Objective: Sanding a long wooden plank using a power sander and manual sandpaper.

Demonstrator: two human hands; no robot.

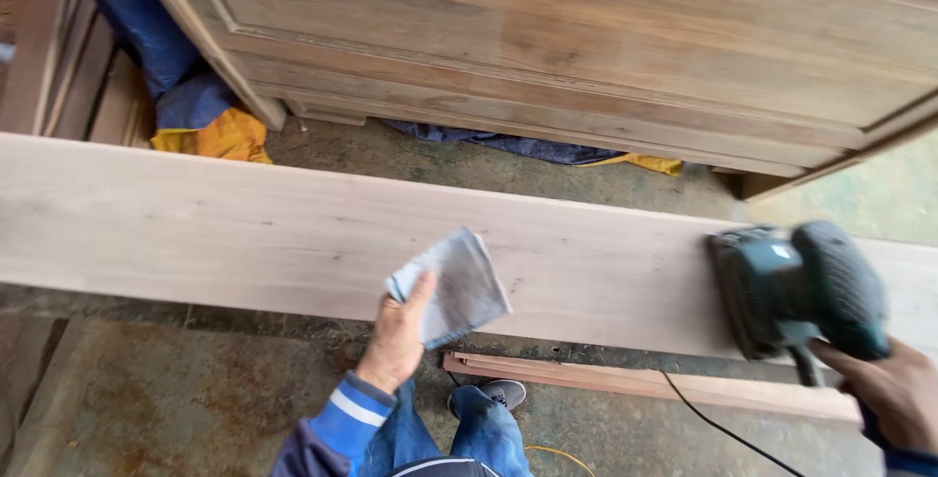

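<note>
Broadly, a long pale plank point(244, 233) spans the view from the left edge to the right, lying flat above a stained concrete floor point(166, 399), with a large panelled wooden door point(586, 47) lying behind its far edge. Near the plank's right end sits a dark green electric sander point(796, 286), its pad flat on the wood close to the near edge; its cord point(723, 428) trails down toward the floor. The right hand point(894, 389) is closed around the sander's rear grip. The left hand point(399, 335) pinches a folded sheet of grey sandpaper point(454, 286) between thumb and fingers, held up just over the plank's near edge at its middle, apparently not touching the wood. A thin strip of wood point(645, 384) lies below the near edge. Good practice, I judge: keep the sander pad level, follow the grain, and use the sheet flat on edges.
</note>
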